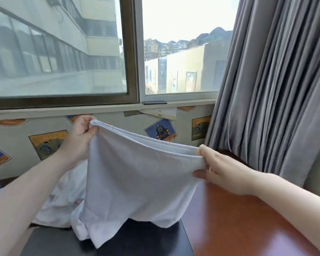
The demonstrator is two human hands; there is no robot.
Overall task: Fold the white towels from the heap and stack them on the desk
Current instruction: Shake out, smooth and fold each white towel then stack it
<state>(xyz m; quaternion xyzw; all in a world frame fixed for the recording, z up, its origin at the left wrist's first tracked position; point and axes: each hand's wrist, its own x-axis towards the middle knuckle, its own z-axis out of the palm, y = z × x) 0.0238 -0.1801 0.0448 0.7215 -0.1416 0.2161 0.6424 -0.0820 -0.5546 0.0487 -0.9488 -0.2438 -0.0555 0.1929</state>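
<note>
Both hands, left [81, 132] and right [220, 172], pinch the doubled towel [137, 178]; its 6 o'clock hem could snag the heap [63, 200].

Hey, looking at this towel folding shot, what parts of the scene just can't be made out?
Head view only:
- The heap of towels: mostly hidden behind the held towel and the left forearm, so no count.
- Any finished stack: none in view; the reddish desk is cut off by the right and bottom edges.
- Fingertips of the left hand and right hand: tucked behind the towel's top edge.
- Wall pictures: print too small to read.
</note>
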